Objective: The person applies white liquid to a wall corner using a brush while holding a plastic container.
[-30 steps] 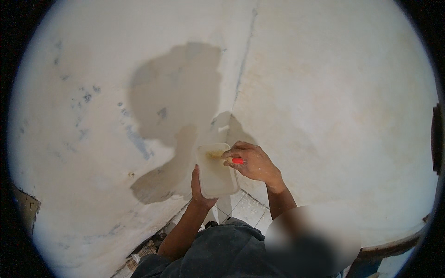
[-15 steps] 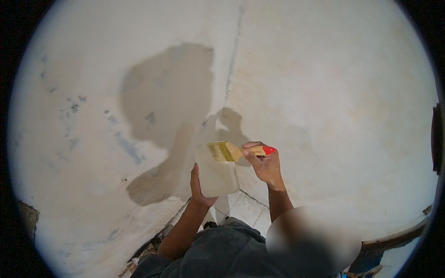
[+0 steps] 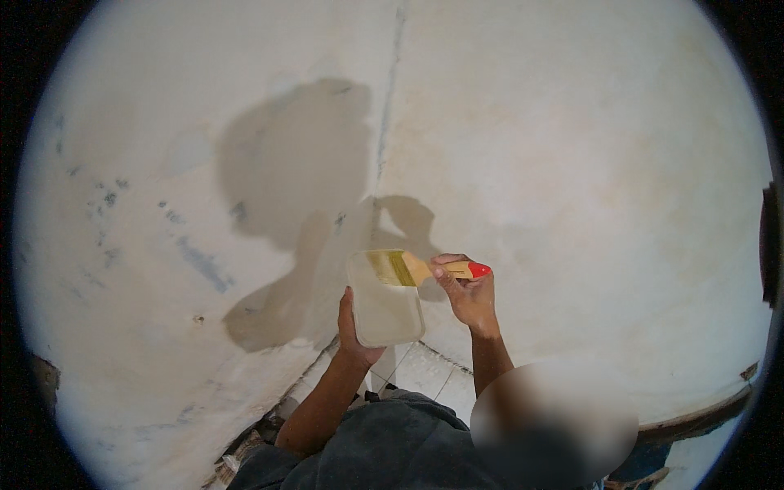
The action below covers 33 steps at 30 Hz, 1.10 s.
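While the left hand (image 3: 353,331) wraps around the lower edge of a pale, translucent rectangular plastic tub (image 3: 385,298), its grip clamped on the wall so that the open top faces upward, the right hand (image 3: 465,294) pinches a flat paintbrush with a wooden, red-tipped handle and yellowish bristles (image 3: 425,268), fingers closed around the handle. The brush lies nearly level, with its bristles over the tub's upper rim and the red end pointing right, a hold that looks meant to keep any drips falling into the tub rather than onto the floor. The tub sits close in front of the body, between the two forearms and just beside the corner where two off-white plastered walls (image 3: 572,163) meet. The left wall carries grey-blue scuffs (image 3: 200,265) and the shadow of the person's head and arms (image 3: 302,171). Below, pale floor tiles (image 3: 425,367) show between the arms, and dark grey clothing (image 3: 392,445) fills the lower edge.
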Available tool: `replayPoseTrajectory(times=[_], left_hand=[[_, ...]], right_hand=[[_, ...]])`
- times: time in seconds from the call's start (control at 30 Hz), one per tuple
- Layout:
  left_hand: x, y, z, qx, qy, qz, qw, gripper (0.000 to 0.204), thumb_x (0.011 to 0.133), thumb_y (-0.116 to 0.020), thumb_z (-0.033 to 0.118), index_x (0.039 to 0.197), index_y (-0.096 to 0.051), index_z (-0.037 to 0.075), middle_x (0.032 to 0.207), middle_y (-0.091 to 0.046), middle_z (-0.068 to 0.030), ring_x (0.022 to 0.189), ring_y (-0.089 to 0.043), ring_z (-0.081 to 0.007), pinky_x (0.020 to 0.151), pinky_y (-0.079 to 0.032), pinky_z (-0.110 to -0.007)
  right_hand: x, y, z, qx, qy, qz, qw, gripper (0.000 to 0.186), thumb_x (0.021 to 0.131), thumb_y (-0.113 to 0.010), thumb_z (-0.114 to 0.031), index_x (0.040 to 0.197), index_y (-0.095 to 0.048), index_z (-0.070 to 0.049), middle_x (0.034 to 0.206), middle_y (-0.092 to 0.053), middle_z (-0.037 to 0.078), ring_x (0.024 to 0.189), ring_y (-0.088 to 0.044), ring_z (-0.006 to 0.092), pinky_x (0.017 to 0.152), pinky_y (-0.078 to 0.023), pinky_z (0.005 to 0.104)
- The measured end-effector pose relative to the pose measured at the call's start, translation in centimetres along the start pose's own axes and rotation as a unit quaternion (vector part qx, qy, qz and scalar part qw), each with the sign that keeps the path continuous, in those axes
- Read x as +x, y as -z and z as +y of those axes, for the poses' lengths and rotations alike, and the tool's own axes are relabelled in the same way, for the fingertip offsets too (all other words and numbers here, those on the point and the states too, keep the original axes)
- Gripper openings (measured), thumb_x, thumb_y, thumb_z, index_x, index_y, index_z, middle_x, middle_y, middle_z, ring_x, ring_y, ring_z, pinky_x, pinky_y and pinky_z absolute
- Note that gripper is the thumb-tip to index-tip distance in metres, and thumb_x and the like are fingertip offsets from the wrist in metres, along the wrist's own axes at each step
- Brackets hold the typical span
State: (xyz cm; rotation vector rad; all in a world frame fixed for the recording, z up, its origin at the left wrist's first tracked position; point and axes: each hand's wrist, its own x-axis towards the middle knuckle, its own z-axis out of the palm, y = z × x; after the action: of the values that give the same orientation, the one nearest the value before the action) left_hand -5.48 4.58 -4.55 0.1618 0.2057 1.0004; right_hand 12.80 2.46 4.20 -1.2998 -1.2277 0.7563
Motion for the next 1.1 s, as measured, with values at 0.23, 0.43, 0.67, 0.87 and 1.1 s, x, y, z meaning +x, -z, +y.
replayPoseTrajectory(times=[0.23,0.43,0.67,0.87,1.1], left_hand=[[1.3,2.9,0.0,-0.004,-0.013,-0.007,1.0,0.06,0.096,-0.041,0.054,0.138,-0.047,0.012,0.127,-0.058,-0.0101,0.115,-0.058,-0.0259,0.098,-0.048,-0.044],[2.0,3.7,-0.4,0.004,-0.047,-0.014,0.999,0.059,0.097,-0.041,0.053,0.137,-0.047,0.01,0.127,-0.058,-0.0113,0.116,-0.058,-0.0259,0.099,-0.048,-0.044],[2.9,6.4,-0.1,-0.018,-0.06,-0.028,0.998,0.059,0.097,-0.041,0.052,0.138,-0.045,0.009,0.128,-0.058,-0.0121,0.115,-0.058,-0.0273,0.098,-0.049,-0.045],[3.1,7.1,-0.3,-0.016,-0.067,-0.017,0.997,0.058,0.098,-0.041,0.051,0.139,-0.045,0.01,0.129,-0.057,-0.0121,0.115,-0.058,-0.0279,0.098,-0.049,-0.046],[3.2,8.2,0.7,-0.01,-0.05,-0.023,0.998,0.058,0.097,-0.042,0.051,0.139,-0.045,0.011,0.128,-0.057,-0.0116,0.115,-0.058,-0.0279,0.098,-0.048,-0.045]], right_hand=[[1.1,-1.0,3.6,-0.111,0.142,-0.11,0.978,0.021,0.084,-0.076,-0.013,0.101,-0.07,-0.002,0.096,-0.071,0.011,0.084,-0.065,0.0194,0.077,-0.052,0.0319],[2.2,-1.8,4.8,-0.222,0.247,-0.133,0.934,0.024,0.078,-0.079,-0.012,0.101,-0.073,-0.006,0.093,-0.072,0.011,0.082,-0.066,0.0242,0.074,-0.053,0.0346],[1.7,-2.9,6.3,-0.187,0.205,-0.106,0.955,0.021,0.08,-0.078,-0.01,0.099,-0.073,-0.004,0.096,-0.072,0.012,0.086,-0.068,0.0225,0.077,-0.054,0.033],[1.6,-2.4,8.5,-0.007,0.083,-0.072,0.994,0.02,0.087,-0.073,-0.011,0.101,-0.068,0.002,0.091,-0.071,0.01,0.087,-0.067,0.0182,0.074,-0.056,0.0346],[1.4,-3.3,10.0,0.173,-0.029,0.03,0.984,0.022,0.094,-0.066,-0.019,0.1,-0.062,0.002,0.089,-0.068,0.011,0.078,-0.068,0.0172,0.067,-0.058,0.0312]])
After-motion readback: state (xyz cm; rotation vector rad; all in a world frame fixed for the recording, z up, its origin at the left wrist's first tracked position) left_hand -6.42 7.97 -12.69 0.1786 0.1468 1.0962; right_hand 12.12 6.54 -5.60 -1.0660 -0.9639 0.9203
